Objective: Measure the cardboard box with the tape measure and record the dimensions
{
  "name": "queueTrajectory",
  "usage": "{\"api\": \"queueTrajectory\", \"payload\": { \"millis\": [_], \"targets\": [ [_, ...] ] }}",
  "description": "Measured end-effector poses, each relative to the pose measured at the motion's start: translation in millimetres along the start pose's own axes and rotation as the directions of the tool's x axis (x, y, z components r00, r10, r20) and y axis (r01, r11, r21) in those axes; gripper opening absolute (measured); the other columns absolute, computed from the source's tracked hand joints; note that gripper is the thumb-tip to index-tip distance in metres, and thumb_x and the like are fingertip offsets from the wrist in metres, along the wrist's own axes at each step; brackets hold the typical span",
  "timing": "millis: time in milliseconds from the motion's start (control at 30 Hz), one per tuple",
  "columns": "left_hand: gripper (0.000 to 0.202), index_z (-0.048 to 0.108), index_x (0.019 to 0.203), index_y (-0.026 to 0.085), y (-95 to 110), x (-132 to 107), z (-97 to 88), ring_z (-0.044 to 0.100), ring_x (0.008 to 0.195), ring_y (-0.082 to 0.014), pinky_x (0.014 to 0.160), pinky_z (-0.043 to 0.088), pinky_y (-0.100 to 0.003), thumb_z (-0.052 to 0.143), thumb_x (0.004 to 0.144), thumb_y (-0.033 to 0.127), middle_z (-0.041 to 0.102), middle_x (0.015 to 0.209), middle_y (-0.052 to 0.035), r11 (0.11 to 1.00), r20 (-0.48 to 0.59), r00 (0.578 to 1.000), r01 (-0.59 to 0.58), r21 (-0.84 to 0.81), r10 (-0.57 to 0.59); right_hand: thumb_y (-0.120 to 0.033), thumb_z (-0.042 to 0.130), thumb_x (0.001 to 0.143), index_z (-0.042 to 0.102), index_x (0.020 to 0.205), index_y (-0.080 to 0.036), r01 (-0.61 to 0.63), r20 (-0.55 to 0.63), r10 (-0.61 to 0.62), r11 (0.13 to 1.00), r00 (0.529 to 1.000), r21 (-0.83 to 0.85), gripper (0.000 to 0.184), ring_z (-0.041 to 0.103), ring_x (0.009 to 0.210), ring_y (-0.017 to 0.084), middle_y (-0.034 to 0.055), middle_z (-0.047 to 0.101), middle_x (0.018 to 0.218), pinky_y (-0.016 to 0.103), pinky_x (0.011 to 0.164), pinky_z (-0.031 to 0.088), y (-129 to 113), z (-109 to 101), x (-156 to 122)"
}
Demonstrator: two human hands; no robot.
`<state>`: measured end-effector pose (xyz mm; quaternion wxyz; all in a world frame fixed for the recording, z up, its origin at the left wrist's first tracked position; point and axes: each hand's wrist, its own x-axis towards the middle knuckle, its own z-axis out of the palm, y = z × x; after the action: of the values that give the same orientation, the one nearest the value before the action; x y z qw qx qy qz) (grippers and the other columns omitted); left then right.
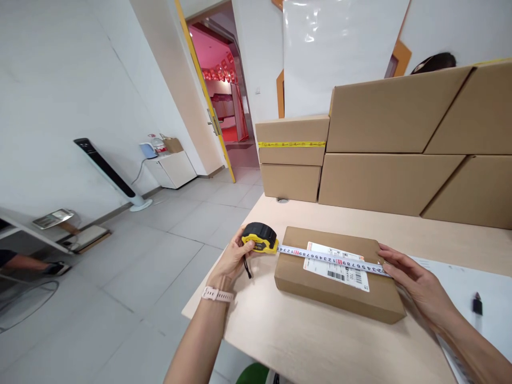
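Observation:
A closed cardboard box [340,298] with a white shipping label [348,281] lies flat on the light wooden table [304,341]. My left hand [232,256] is closed around a black and yellow tape measure [260,238] just off the box's left end, its black strap hanging down. The white tape blade [320,256] is drawn out across the top of the box, passing over the label. At the right end my right hand [414,280] pinches the blade's tip between thumb and fingers, against the box edge.
Large cardboard boxes [384,178] stand stacked along the table's back. Right of the small box lie white paper [460,272] and a black-capped pen [477,305]. A tower fan [106,168] and a scale [86,237] stand on the floor at left. A person's foot [58,268] shows there.

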<state>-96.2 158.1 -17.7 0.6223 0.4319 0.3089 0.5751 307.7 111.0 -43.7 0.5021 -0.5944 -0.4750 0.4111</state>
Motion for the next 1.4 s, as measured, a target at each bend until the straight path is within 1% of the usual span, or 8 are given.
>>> {"api": "queueTrajectory", "payload": {
  "millis": [200, 367, 500, 667, 1067, 1233, 1400],
  "targets": [
    [0.047, 0.061, 0.11, 0.019, 0.1, -0.5, -1.9, 0.07, 0.091, -0.0212, 0.081, 0.059, -0.034, 0.083, 0.069, 0.024, 0.072, 0.1, -0.0048, 1.0, 0.01, 1.0, 0.007, 0.002, -0.007, -0.056, 0.074, 0.068, 0.074, 0.096, -0.033, -0.004, -0.007, 0.004, 1.0, 1.0, 0.002, 0.036, 0.044, 0.134, 0.032, -0.0013, 0.052, 0.145, 0.04, 0.106, 0.042, -1.2, -1.1, -1.6],
    [0.049, 0.06, 0.112, 0.02, -2.0, 0.2, -4.5, 0.07, 0.092, -0.0227, 0.084, 0.058, -0.038, 0.083, 0.069, 0.023, 0.072, 0.102, -0.0052, 1.0, 0.009, 1.0, 0.015, 0.0, -0.015, -0.056, 0.073, 0.069, 0.074, 0.096, -0.032, -0.006, -0.015, 0.005, 1.0, 1.0, -0.009, 0.036, 0.043, 0.134, 0.034, -0.0006, 0.052, 0.145, 0.041, 0.105, 0.044, -3.1, 0.4, -2.0],
    [0.05, 0.06, 0.111, 0.02, -2.5, 0.1, -4.7, 0.07, 0.092, -0.0225, 0.086, 0.057, -0.04, 0.084, 0.068, 0.024, 0.072, 0.102, -0.0051, 1.0, -0.003, 1.0, 0.015, -0.006, -0.015, -0.056, 0.074, 0.068, 0.075, 0.097, -0.032, 0.002, -0.017, -0.002, 1.0, 1.0, -0.007, 0.037, 0.044, 0.134, 0.036, 0.0002, 0.052, 0.145, 0.041, 0.103, 0.046, -3.5, 0.9, -1.8],
    [0.051, 0.06, 0.111, 0.02, -1.5, -0.4, -3.2, 0.07, 0.092, -0.0237, 0.087, 0.057, -0.043, 0.085, 0.067, 0.025, 0.072, 0.102, -0.0065, 1.0, 0.0, 1.0, 0.025, -0.006, -0.025, -0.055, 0.074, 0.068, 0.074, 0.096, -0.032, -0.001, -0.018, 0.001, 1.0, 1.0, -0.005, 0.036, 0.044, 0.133, 0.035, -0.0006, 0.052, 0.145, 0.04, 0.103, 0.045, -4.1, 0.6, -2.0],
    [0.047, 0.06, 0.109, 0.019, -1.6, 0.2, -3.5, 0.07, 0.09, -0.0231, 0.082, 0.059, -0.04, 0.084, 0.068, 0.023, 0.071, 0.1, -0.0062, 1.0, 0.014, 1.0, 0.015, -0.009, -0.015, -0.055, 0.074, 0.068, 0.076, 0.095, -0.03, 0.008, -0.028, -0.008, 1.0, 1.0, -0.01, 0.037, 0.046, 0.131, 0.037, 0.0012, 0.053, 0.144, 0.041, 0.1, 0.049, -4.5, 1.7, -2.6],
    [0.049, 0.061, 0.109, 0.021, -2.6, 0.2, -4.1, 0.07, 0.092, -0.0237, 0.083, 0.058, -0.042, 0.084, 0.067, 0.024, 0.071, 0.102, -0.0051, 1.0, -0.003, 1.0, 0.016, -0.015, -0.016, -0.055, 0.074, 0.068, 0.075, 0.096, -0.031, 0.018, -0.025, -0.018, 1.0, 1.0, -0.005, 0.036, 0.045, 0.133, 0.036, 0.0002, 0.053, 0.144, 0.042, 0.102, 0.047, -3.2, 1.4, -2.3],
    [0.052, 0.06, 0.112, 0.02, -2.4, -0.3, -4.2, 0.07, 0.09, -0.0241, 0.083, 0.059, -0.043, 0.085, 0.066, 0.025, 0.071, 0.101, -0.0056, 1.0, -0.01, 1.0, 0.026, -0.015, -0.027, -0.055, 0.073, 0.069, 0.075, 0.095, -0.031, 0.024, -0.028, -0.024, 0.999, 0.999, -0.021, 0.036, 0.047, 0.131, 0.036, 0.0003, 0.054, 0.144, 0.041, 0.099, 0.05, -2.2, 0.4, -1.8]
  ]
}}
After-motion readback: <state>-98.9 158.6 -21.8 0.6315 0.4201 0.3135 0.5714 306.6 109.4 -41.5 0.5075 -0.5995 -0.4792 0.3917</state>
